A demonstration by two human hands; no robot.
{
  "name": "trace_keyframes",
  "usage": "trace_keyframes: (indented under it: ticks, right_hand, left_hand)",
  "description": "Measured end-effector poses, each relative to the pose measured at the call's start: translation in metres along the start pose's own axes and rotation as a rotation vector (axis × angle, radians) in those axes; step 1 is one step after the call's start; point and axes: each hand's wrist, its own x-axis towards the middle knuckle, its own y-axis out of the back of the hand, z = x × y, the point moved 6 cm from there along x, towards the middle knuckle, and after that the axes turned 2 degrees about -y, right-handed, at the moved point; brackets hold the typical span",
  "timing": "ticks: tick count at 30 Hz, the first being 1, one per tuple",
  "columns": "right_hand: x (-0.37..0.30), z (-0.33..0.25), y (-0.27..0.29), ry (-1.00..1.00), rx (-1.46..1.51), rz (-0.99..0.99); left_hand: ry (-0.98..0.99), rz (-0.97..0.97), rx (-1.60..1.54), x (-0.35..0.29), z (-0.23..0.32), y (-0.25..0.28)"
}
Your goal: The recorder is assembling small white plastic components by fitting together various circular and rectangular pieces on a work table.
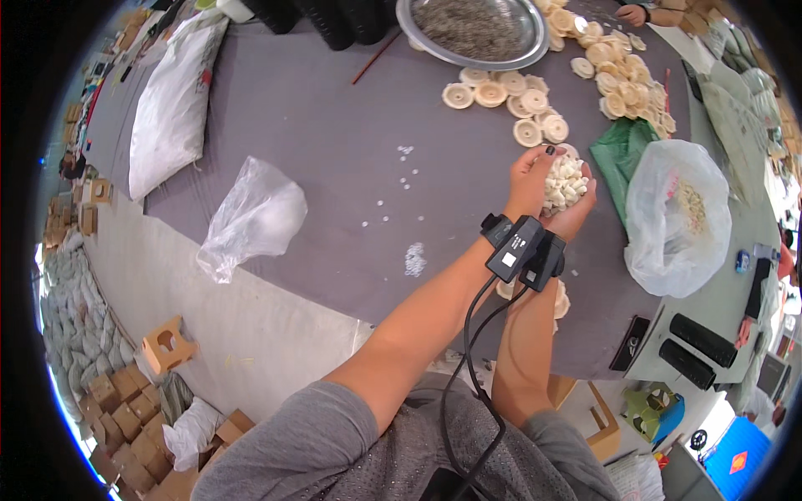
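Observation:
My left hand (525, 182) and my right hand (575, 215) are cupped together over the right part of the table, holding a heap of small off-white pieces (565, 185). The pieces look chunky and irregular; their exact kind I cannot tell. Just beyond my fingers lie round cream-coloured discs (490, 93) with ringed centres, some overlapping. To the right of my hands sits an open translucent white plastic bag (647, 242) with small pale pieces inside. A green bag (616, 163) lies crumpled against it. More discs show partly hidden under my right forearm.
A metal bowl (407, 32) of grey-brown grains stands at the far edge. Tiny white bits (414, 260) are scattered mid-table. A clear plastic bag (259, 209) and a white sack (177, 108) lie left. Black cylinders (702, 341) lie near right. Another person's hand (633, 14) is far right.

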Motion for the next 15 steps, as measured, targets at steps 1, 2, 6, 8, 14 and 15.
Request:
trace_keyframes:
  ticks: [1,2,6,8,14,15]
  right_hand:
    - [-0.005,0.015,-0.002,-0.019,-0.012,-0.005]
    - [-0.009,0.030,-0.002,-0.030,-0.018,-0.005]
    - [-0.022,0.087,0.001,-0.122,-0.002,0.000]
    - [-0.025,0.105,0.001,-0.147,-0.039,0.019]
    - [-0.033,0.142,-0.001,-0.178,-0.080,0.025]
    - [-0.037,0.149,-0.001,-0.192,-0.067,0.028]
  left_hand:
    - [-0.006,0.028,0.004,0.000,0.008,0.015]
    - [-0.009,0.040,0.002,-0.001,0.014,0.029]
    - [-0.068,0.137,0.050,0.001,0.033,0.085]
    - [-0.079,0.211,0.030,0.000,0.040,0.104]
    - [-0.113,0.255,0.089,0.009,0.048,0.150]
    - [-0.121,0.254,0.098,0.009,0.049,0.157]
